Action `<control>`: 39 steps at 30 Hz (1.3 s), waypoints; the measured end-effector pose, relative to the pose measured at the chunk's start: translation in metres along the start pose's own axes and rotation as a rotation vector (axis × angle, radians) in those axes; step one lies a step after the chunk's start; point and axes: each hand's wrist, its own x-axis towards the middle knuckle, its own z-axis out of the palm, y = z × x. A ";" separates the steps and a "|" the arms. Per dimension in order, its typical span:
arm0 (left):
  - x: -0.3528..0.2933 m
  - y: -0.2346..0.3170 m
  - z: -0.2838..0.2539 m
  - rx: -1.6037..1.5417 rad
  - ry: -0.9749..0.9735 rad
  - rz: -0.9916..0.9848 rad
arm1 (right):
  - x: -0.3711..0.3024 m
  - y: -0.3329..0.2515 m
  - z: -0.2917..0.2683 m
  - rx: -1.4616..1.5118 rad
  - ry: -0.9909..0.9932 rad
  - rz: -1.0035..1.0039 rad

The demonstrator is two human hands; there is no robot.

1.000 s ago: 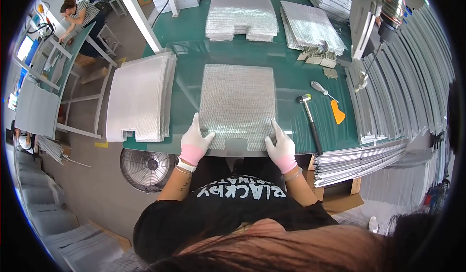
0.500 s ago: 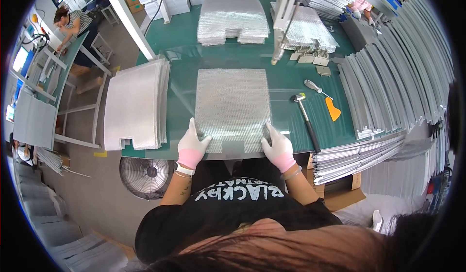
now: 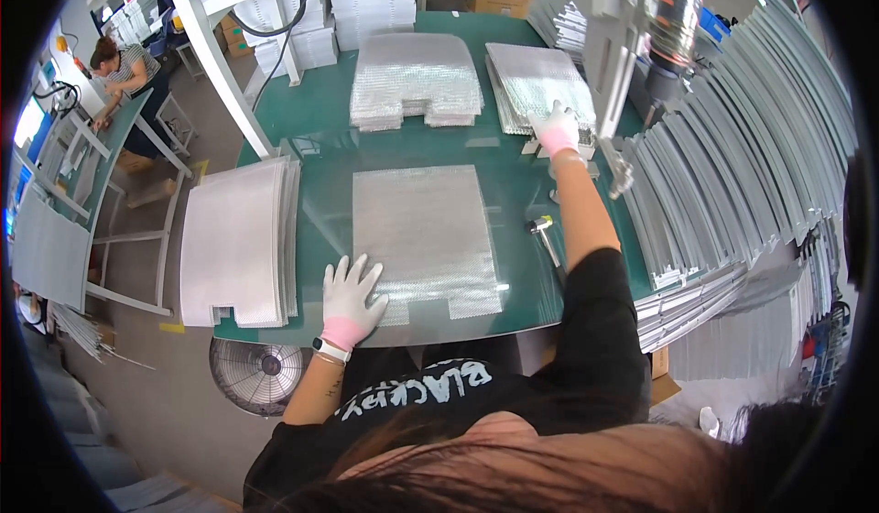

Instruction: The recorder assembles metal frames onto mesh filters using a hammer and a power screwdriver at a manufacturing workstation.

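The left hand [image 3: 351,302], gloved, lies with fingers spread on the left near edge of the sheet [image 3: 421,229], pressing rather than gripping; the sheet lies flat on the green table [image 3: 322,220] in front of the person, its notched edge toward the body; the right hand [image 3: 557,130], also gloved, is stretched far forward to the near end of the right-hand stack [image 3: 536,73], fingers pointing away, and whether it grips anything I cannot tell; pale brackets [image 3: 531,149] sit just by it, partly covered; another stack [image 3: 417,73] stands behind the sheet, and a third [image 3: 238,238] lies to its left; the hammer [image 3: 542,225] lies right of the sheet, beside the right forearm; a drill [image 3: 678,37] hangs upright beyond that arm.
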 end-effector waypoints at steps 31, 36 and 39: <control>-0.015 0.064 -0.042 -1.603 0.528 -0.266 | -0.307 -0.137 -0.131 0.193 -0.006 -0.406; -0.018 0.025 -0.059 -1.652 0.074 -0.321 | -0.269 -0.105 -0.144 0.308 -0.351 -0.014; -0.011 0.024 -0.045 -1.073 0.260 -0.381 | -0.271 -0.108 -0.128 0.319 -0.486 0.070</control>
